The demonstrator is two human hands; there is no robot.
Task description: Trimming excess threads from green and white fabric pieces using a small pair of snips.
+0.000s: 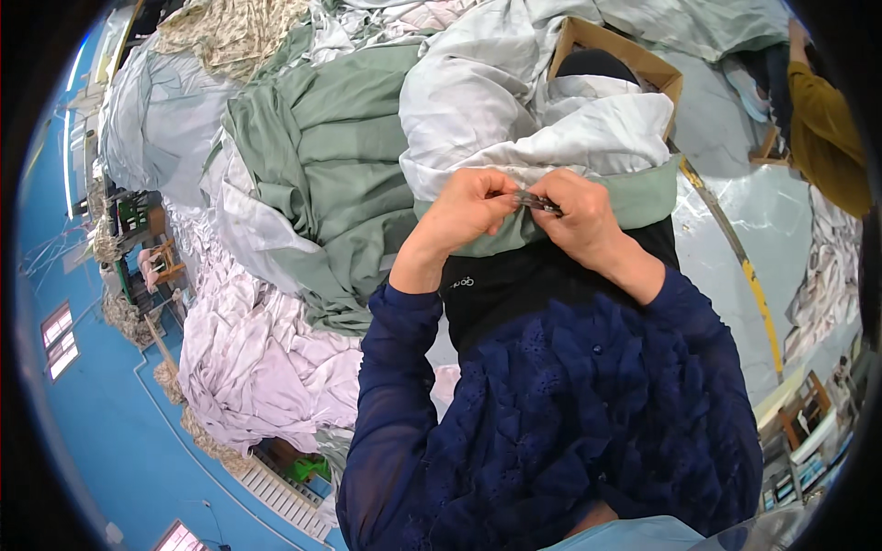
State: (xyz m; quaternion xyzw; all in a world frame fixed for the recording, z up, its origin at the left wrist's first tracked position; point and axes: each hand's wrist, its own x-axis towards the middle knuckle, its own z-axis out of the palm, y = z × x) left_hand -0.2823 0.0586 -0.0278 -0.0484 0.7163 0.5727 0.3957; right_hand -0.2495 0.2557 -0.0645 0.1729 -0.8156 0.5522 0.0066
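Observation:
Over my lap lies a large cloth, white with a green band along its near edge. My right hand is closed round a pair of small dark metal thread snips, whose tip points left. Close against that tip, my left hand is closed in a pinch. What lies between its fingertips is too small to make out. Both hands are just above the cloth's green edge, and black fabric covers my lap below them.
Heaped green cloth and pale pink cloth lie to the left. A cardboard box stands beyond my lap. On the grey floor runs a yellow-black tape strip. Another person in a mustard sleeve is at the far right.

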